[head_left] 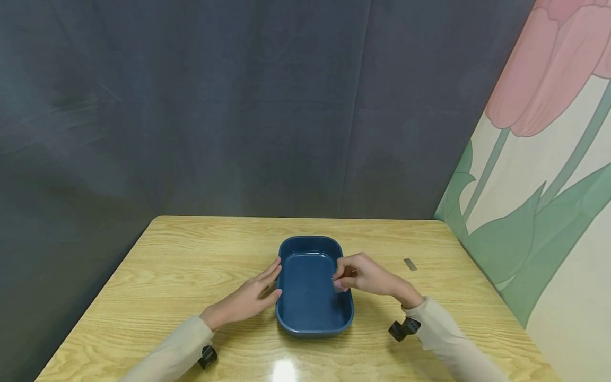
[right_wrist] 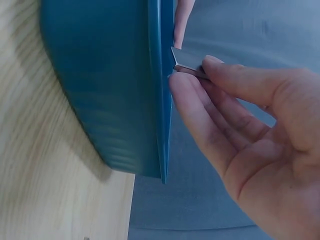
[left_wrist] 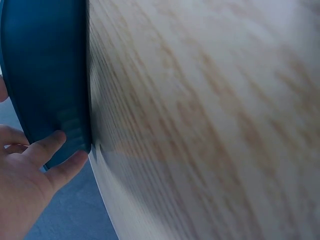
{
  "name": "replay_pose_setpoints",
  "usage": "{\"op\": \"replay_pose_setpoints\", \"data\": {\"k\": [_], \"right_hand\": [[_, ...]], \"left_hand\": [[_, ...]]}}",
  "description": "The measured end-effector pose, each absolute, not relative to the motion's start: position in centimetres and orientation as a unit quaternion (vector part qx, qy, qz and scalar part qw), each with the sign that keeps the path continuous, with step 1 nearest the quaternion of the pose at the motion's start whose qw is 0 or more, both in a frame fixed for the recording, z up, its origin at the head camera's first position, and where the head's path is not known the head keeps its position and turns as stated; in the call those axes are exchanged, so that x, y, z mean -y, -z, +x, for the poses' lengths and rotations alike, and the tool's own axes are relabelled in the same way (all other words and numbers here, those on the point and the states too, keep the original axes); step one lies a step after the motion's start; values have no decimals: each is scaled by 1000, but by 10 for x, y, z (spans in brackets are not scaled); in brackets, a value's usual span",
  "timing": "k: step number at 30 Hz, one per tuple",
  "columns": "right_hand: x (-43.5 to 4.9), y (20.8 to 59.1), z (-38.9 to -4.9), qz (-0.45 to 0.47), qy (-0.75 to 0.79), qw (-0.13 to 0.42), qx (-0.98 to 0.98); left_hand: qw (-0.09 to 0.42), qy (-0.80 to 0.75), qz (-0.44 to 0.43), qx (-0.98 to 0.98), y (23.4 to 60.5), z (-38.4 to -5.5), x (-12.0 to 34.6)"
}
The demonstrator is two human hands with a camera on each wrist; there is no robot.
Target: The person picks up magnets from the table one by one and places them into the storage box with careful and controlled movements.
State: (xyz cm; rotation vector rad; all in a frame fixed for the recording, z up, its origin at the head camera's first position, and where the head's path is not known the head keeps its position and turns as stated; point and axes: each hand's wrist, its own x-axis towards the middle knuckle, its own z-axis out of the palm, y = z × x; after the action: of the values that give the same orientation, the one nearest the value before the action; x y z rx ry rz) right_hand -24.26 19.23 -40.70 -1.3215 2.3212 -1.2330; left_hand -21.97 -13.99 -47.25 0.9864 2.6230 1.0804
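A deep blue rectangular dish (head_left: 311, 323) with rounded corners stands on the table. My left hand (head_left: 245, 301) rests its spread, fairly straight fingertips against the dish's left side; in the left wrist view these fingers (left_wrist: 47, 149) touch the outer wall. At the dish's right rim, my right hand (head_left: 365, 273) pinches a small flat metal piece (right_wrist: 186, 60) between thumb and fingers. That piece is held at about rim height, over the dish's right part. A tiny speck shows on the dish's floor, too small to identify.
A similar flat grey metal piece (head_left: 410, 264) lies on the wooden table (head_left: 191, 254), right of the dish. Dark curtain cloth (head_left: 262, 116) hangs behind and at the left. A wall with painted tulips (head_left: 530, 223) borders the right side.
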Motion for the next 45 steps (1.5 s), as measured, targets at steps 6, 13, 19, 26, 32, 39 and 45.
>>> {"op": "replay_pose_setpoints", "data": {"k": [6, 13, 19, 26, 32, 39, 45], "right_hand": [[-180, 391, -230, -439, 426, 103, -784], [-175, 389, -227, -438, 433, 102, -781], [-173, 397, -231, -431, 439, 110, -781], [-166, 394, -226, -435, 439, 105, -779], [-162, 407, -234, -433, 435, 108, -782], [-162, 427, -243, -438, 439, 108, -777], [-160, 430, -245, -447, 443, 105, -770]], "left_hand": [[70, -368, 329, -867, 473, -220, 139], [69, -365, 330, -868, 473, -220, 140], [71, -368, 332, -866, 472, -220, 140], [76, -369, 331, -865, 472, -220, 140], [76, -368, 329, -866, 470, -220, 140], [73, -369, 331, -866, 472, -221, 139], [70, -366, 329, -867, 472, -221, 140]]}}
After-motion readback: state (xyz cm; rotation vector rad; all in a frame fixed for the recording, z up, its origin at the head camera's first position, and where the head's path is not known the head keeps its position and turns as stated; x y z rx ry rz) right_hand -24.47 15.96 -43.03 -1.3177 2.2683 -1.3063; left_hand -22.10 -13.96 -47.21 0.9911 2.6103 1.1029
